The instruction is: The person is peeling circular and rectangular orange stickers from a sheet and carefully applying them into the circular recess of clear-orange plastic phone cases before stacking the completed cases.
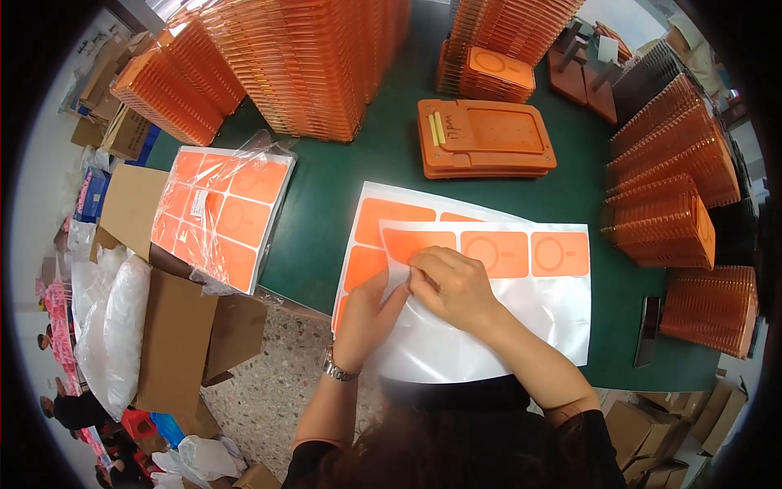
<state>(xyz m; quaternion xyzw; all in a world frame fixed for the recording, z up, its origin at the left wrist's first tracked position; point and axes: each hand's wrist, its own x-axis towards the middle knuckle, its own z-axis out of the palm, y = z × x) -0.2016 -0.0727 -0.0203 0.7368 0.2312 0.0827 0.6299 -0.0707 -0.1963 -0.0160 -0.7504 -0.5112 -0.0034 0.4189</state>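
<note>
A white sticker sheet [529, 314] with a row of orange rounded stickers along its far edge lies in front of me. Each sticker bears a ring and a short bar. My right hand [456, 287] pinches the sheet near its left end, by an orange sticker [419, 243] whose left corner lifts. My left hand [368, 316] holds the sheet's left edge, thumb and fingers close to the right fingertips. What exactly lies between the fingertips is hidden. Underneath, a second sheet of orange stickers [375, 216] shows at the far left.
An orange block-like fixture [489, 138] sits beyond the sheets. Tall stacks of orange clear-edged pieces [301, 73] stand at the back, more stacks [660, 220] at right. A phone [648, 330] lies near the right edge. Plastic-wrapped sticker sheets [232, 208] and an open carton [175, 342] are left.
</note>
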